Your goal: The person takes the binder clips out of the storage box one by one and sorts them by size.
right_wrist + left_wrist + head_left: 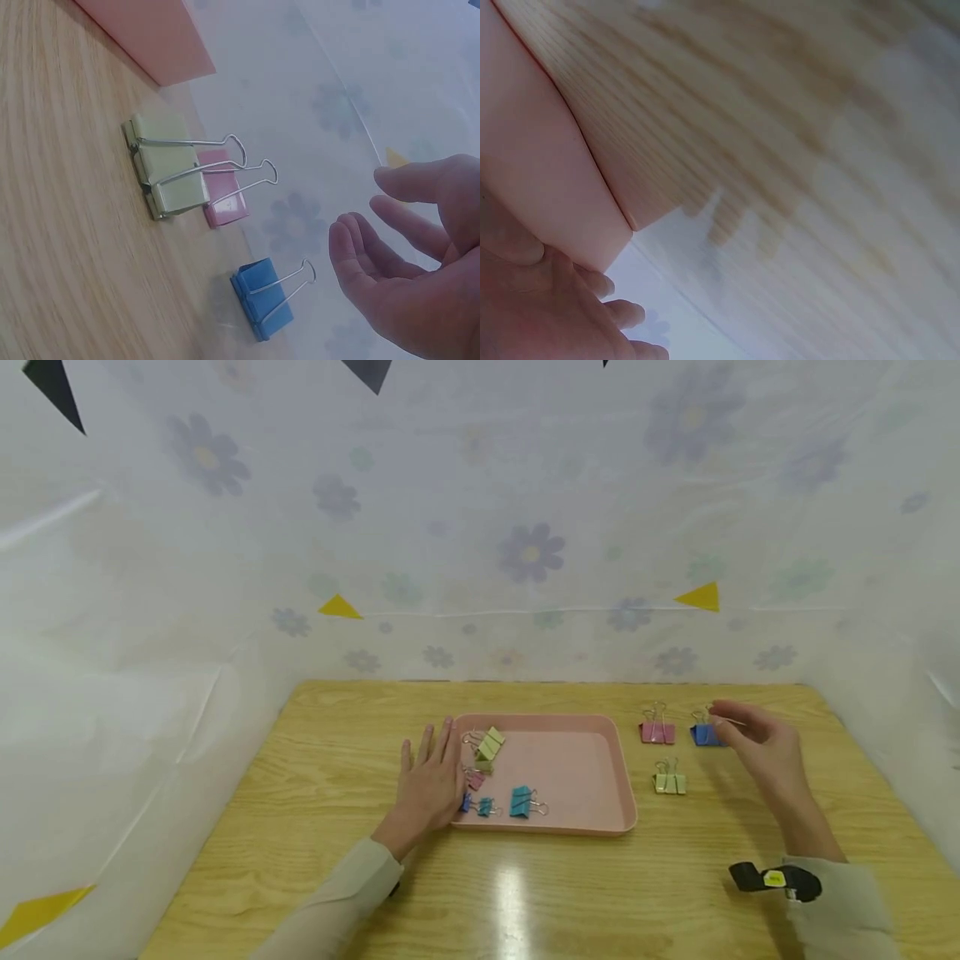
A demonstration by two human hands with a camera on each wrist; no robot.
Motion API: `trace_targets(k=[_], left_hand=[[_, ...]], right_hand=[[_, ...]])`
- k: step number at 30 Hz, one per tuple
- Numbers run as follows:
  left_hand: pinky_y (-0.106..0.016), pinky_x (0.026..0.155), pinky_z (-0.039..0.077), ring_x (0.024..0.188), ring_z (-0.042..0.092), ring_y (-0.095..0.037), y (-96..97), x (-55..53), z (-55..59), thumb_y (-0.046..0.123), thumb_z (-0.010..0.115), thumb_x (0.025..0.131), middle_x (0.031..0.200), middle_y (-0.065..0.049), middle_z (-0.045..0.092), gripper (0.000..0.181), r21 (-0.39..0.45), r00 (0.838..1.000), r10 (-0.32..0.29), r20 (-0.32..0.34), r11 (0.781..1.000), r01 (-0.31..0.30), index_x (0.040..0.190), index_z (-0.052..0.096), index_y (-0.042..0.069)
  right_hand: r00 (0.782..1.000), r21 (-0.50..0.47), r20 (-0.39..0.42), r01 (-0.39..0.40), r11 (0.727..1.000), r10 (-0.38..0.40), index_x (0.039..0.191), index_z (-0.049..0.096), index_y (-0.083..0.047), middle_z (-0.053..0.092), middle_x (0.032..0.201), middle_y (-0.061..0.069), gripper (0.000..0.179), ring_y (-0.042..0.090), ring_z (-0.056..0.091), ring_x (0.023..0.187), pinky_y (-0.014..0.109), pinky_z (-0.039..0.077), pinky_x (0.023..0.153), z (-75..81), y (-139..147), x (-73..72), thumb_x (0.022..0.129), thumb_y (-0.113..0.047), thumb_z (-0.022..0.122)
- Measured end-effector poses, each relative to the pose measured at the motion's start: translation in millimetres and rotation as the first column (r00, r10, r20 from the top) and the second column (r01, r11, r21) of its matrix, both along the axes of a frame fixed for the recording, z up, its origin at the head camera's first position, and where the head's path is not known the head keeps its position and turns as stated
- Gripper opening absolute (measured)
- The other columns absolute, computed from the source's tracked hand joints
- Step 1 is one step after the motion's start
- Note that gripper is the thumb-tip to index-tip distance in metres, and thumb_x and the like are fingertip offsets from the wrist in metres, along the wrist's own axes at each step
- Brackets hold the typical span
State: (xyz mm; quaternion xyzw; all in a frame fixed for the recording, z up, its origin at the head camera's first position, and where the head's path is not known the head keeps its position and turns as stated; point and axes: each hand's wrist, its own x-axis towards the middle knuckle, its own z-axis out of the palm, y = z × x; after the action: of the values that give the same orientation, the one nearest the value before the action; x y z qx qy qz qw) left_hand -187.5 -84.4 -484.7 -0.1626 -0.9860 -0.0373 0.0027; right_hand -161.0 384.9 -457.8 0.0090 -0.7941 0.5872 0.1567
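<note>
My left hand [427, 789] rests with straight fingers along the left side of a pink tray [577, 777]. In the left wrist view its fingers lie by the tray's outer wall [562, 195]. Above the table at the right, my right hand [771, 764] is loosely curved, thumb apart from the fingers and nothing between them. Closest to it stands a blue binder clip [705, 735], partly covered by the fingertips in the head view. The right wrist view shows a gap between hand and blue clip [262, 300]. Beside it are a pink binder clip [657, 732] and a pale green one [670, 783].
Inside the tray's left half lie a pale green clip [491, 744], a small pink clip [476, 782], a small teal clip [485, 807], a dark blue clip [466, 802] and a larger teal clip [520, 802]. Flower-patterned sheeting [465, 527] encloses the wooden table [315, 760].
</note>
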Motion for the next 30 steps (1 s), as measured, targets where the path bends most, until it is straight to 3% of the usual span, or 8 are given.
trace_targets(k=[11,20,30], left_hand=[[-0.066,0.12,0.011,0.156,0.014,-0.036,3.9,-0.2,2.9,0.031,0.03,0.111,0.172,-0.01,0.012,0.062,0.033,1.0,-0.002,-0.009,0.999,0.002,0.165,0.016,0.006],[-0.065,0.12,0.012,0.156,0.013,-0.036,7.0,-1.9,4.6,0.031,0.029,0.111,0.172,-0.01,0.011,0.061,0.001,1.0,-0.005,0.003,1.0,0.005,0.165,0.014,0.006],[-0.065,0.12,0.012,0.156,0.014,-0.036,8.7,-0.9,6.5,0.029,0.031,0.111,0.172,-0.011,0.012,0.061,0.023,1.0,-0.003,0.013,1.0,0.003,0.165,0.015,0.005]], right_hand=[[0.999,0.04,-0.01,-0.04,0.998,0.041,0.135,0.062,0.005,0.069,0.123,-0.006,0.038,-0.002,0.067,0.105,0.014,0.053,0.083,4.1,-24,-4.2,0.1,-0.009,0.067],[0.993,0.074,-0.06,-0.099,0.992,0.103,0.133,0.062,0.005,0.067,0.124,-0.001,0.036,0.003,0.066,0.107,0.015,0.053,0.085,2.6,-42,-4.7,0.099,-0.004,0.067],[0.984,0.086,-0.034,-0.173,0.981,0.177,0.136,0.06,0.004,0.068,0.125,0.006,0.037,0.009,0.066,0.11,0.017,0.054,0.086,1.0,-67,-0.3,0.101,-0.009,0.066]])
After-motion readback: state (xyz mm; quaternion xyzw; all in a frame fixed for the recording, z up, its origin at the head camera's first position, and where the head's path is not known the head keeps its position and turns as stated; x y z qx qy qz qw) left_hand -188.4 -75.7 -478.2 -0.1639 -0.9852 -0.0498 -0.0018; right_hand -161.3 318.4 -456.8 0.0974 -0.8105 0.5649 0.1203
